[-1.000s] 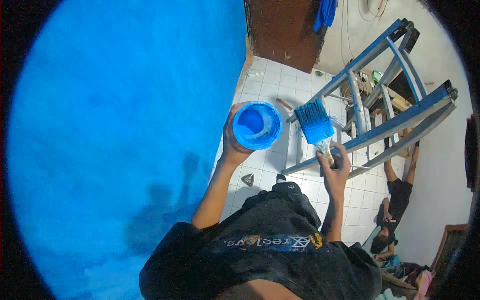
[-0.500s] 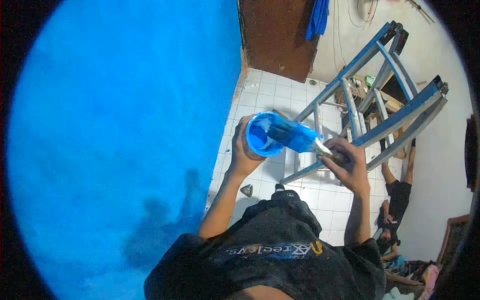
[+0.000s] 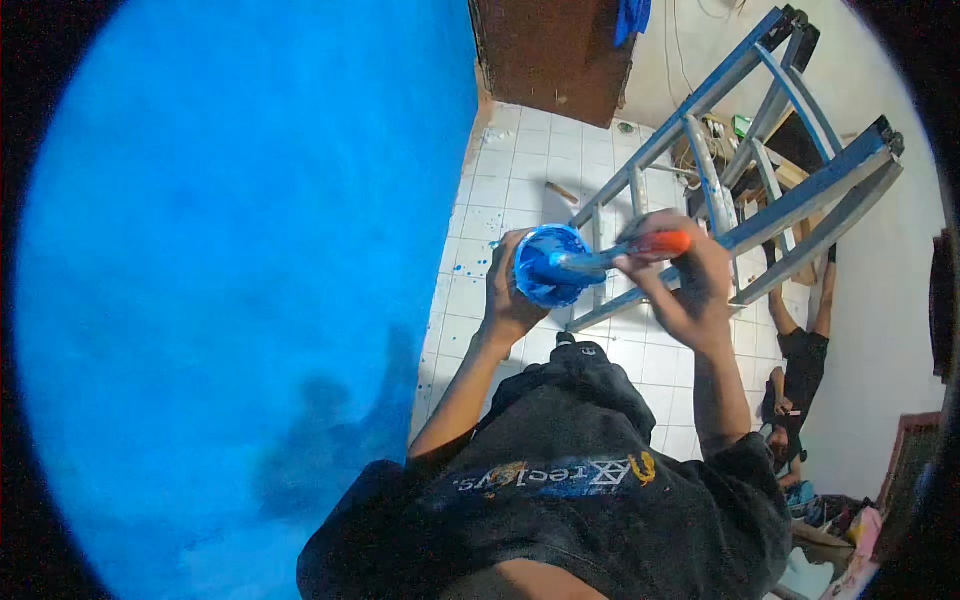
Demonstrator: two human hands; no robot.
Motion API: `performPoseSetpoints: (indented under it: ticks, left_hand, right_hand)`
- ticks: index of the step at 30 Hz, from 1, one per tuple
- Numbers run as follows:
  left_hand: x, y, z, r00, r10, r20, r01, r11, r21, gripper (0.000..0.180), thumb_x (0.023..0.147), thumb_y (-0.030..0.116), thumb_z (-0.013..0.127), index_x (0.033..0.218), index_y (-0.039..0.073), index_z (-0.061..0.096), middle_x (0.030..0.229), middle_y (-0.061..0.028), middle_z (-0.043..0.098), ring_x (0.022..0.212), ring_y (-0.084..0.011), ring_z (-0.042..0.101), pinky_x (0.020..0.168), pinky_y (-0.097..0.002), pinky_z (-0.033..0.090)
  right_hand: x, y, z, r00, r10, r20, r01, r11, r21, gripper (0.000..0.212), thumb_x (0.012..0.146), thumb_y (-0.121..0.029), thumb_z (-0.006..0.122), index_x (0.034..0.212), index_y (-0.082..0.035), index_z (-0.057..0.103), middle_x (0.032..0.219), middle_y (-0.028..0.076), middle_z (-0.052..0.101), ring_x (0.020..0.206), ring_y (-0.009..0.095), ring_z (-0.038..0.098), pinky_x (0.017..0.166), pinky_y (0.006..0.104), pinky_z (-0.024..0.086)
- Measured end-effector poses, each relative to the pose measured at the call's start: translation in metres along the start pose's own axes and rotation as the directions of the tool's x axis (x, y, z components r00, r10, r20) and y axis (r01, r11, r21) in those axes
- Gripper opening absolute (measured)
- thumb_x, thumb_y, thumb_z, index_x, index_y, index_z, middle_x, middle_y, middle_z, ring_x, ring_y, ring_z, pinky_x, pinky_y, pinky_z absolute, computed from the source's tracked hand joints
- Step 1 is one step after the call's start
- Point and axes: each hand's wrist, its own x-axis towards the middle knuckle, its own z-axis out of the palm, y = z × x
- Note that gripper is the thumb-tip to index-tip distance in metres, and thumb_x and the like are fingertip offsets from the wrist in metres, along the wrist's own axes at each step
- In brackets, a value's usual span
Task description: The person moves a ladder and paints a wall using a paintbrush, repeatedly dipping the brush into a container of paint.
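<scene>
My left hand [image 3: 508, 298] is wrapped round the side of a small round paint pot [image 3: 533, 292], whose rim and inside are coated with blue paint. In my right hand [image 3: 690, 285] is a paintbrush [image 3: 600, 262] with an orange handle end. Its bristles dip into the pot, and their tips are hidden by the pot and the brush itself. Left of both hands rises a wall [image 3: 250, 220] covered in bright blue paint, with my shadow on its lower part.
An aluminium stepladder [image 3: 720, 190] stands to the right. Blue drops spot the white tiled floor [image 3: 470, 245]. A brown door [image 3: 560, 60] is at the far end. Another person [image 3: 800, 360] lies at the right, near piled cloths [image 3: 835, 525].
The brush has swung from lying across the rim to pointing down into the pot. The pot and both hands have shifted slightly, and my right hand has risen.
</scene>
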Motion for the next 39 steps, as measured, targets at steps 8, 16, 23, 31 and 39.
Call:
performPoseSetpoints:
  ticks: [8, 16, 23, 31, 39]
  left_hand:
    - [-0.011, 0.010, -0.004, 0.998, 0.022, -0.060, -0.010, 0.982, 0.188, 0.057, 0.064, 0.027, 0.080, 0.108, 0.005, 0.050, 0.101, -0.0105, 0.057, 0.091, -0.0261, 0.059, 0.079, -0.0352, 0.048]
    - [-0.015, 0.016, -0.006, 0.999, -0.025, -0.041, 0.033, 0.979, 0.202, 0.059, 0.062, 0.025, 0.080, 0.109, 0.007, 0.049, 0.101, -0.0093, 0.056, 0.095, -0.0257, 0.057, 0.083, -0.0355, 0.046]
    - [-0.027, 0.010, -0.009, 0.992, -0.108, -0.063, 0.115, 0.987, 0.113, 0.067, 0.060, 0.023, 0.081, 0.114, 0.005, 0.045, 0.105, -0.0135, 0.053, 0.098, -0.0304, 0.055, 0.085, -0.0393, 0.046]
    - [-0.033, 0.010, -0.012, 0.974, -0.213, -0.071, 0.214, 0.977, 0.004, 0.070, 0.059, 0.019, 0.083, 0.116, 0.006, 0.044, 0.108, -0.0126, 0.054, 0.103, -0.0269, 0.055, 0.089, -0.0365, 0.045]
    - [-0.044, 0.007, -0.033, 0.960, -0.261, -0.104, 0.248, 0.961, -0.122, 0.076, 0.061, 0.016, 0.082, 0.123, 0.003, 0.041, 0.115, -0.0121, 0.053, 0.107, -0.0242, 0.052, 0.094, -0.0370, 0.042]
  right_hand:
    - [0.001, 0.001, 0.027, 0.954, -0.099, 0.282, 0.086, 0.995, 0.059, 0.031, 0.075, -0.002, 0.063, 0.104, -0.004, 0.053, 0.089, 0.014, 0.057, 0.081, 0.033, 0.060, 0.070, 0.0377, 0.049]
    - [0.013, 0.005, 0.032, 0.936, -0.139, 0.323, 0.098, 0.985, 0.141, 0.026, 0.078, -0.004, 0.062, 0.103, -0.004, 0.055, 0.092, 0.014, 0.058, 0.083, 0.033, 0.061, 0.070, 0.0372, 0.049]
    - [0.021, 0.004, 0.038, 0.907, -0.143, 0.397, 0.096, 0.986, 0.138, 0.024, 0.078, -0.006, 0.062, 0.101, -0.003, 0.056, 0.090, 0.014, 0.059, 0.082, 0.033, 0.060, 0.069, 0.0394, 0.048]
    - [0.021, 0.008, 0.052, 0.913, -0.112, 0.392, 0.060, 0.988, 0.141, 0.026, 0.075, -0.006, 0.068, 0.098, -0.002, 0.057, 0.088, 0.013, 0.060, 0.079, 0.029, 0.061, 0.068, 0.0363, 0.048]
    - [0.020, 0.020, 0.052, 0.991, -0.034, 0.128, 0.008, 0.980, 0.199, 0.023, 0.078, -0.006, 0.067, 0.098, 0.000, 0.056, 0.085, 0.009, 0.061, 0.070, 0.017, 0.061, 0.061, 0.0292, 0.048]
